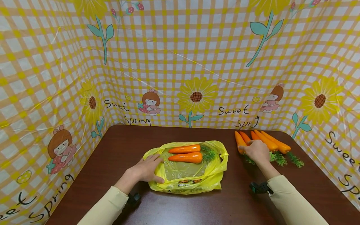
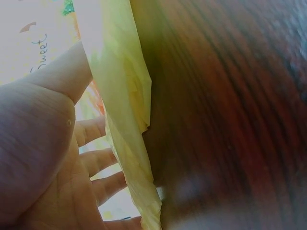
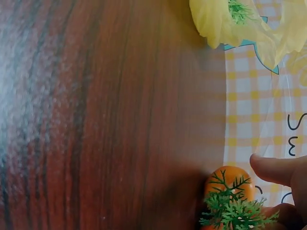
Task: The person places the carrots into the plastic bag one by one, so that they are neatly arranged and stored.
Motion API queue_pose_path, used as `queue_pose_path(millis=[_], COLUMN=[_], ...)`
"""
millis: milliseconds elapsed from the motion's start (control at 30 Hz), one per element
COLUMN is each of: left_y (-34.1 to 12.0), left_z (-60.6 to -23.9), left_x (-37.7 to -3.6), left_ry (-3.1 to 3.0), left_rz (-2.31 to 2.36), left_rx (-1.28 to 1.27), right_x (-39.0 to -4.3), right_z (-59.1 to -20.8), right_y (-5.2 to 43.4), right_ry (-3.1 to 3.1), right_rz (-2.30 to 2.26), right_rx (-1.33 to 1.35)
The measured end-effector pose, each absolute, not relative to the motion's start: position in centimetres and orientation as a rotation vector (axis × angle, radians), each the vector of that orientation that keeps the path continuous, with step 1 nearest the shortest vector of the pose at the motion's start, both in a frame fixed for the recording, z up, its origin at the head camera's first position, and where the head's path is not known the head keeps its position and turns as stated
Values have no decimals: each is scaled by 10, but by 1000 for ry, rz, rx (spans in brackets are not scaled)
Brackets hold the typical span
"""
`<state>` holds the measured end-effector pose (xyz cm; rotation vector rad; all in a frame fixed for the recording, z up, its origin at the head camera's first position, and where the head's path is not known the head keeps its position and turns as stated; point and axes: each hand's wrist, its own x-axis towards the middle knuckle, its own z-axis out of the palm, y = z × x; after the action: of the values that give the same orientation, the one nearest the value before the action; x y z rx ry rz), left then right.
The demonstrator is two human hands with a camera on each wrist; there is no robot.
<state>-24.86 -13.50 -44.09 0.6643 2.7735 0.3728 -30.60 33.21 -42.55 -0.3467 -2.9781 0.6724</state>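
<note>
A yellow plastic bag (image 1: 194, 187) lies on the table with its mouth spread wide. Two glossy orange carrots (image 1: 185, 157) with green leafy tops lie inside it, side by side. My left hand (image 1: 146, 168) rests at the bag's left rim, fingers spread and fairly straight; bag plastic hides their tips in the left wrist view. At the right, my right hand (image 1: 257, 151) is over the leftmost carrot (image 1: 239, 140) of a loose group. The right wrist view shows its thumb straight and a little apart from a carrot (image 3: 230, 179); the other fingers are mostly hidden.
More carrots (image 1: 274, 142) with green tops lie beside the right hand, near the table's back right corner. The dark brown table (image 1: 123, 140) is bordered by a yellow checked cloth wall (image 1: 168, 68) at the back and both sides.
</note>
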Motion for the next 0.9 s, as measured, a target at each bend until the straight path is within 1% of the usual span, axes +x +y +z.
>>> queue_pose_path(millis=[533, 900], left_y=[-134, -134], left_z=[-442, -443], left_x=[-248, -247], left_ry=[2780, 2777], left_rz=[367, 371], left_rx=[670, 657], right_x=[-306, -306], right_z=[-420, -414], right_y=[327, 328], right_ry=[-3088, -3207], right_rz=[628, 567], right_rx=[-447, -345])
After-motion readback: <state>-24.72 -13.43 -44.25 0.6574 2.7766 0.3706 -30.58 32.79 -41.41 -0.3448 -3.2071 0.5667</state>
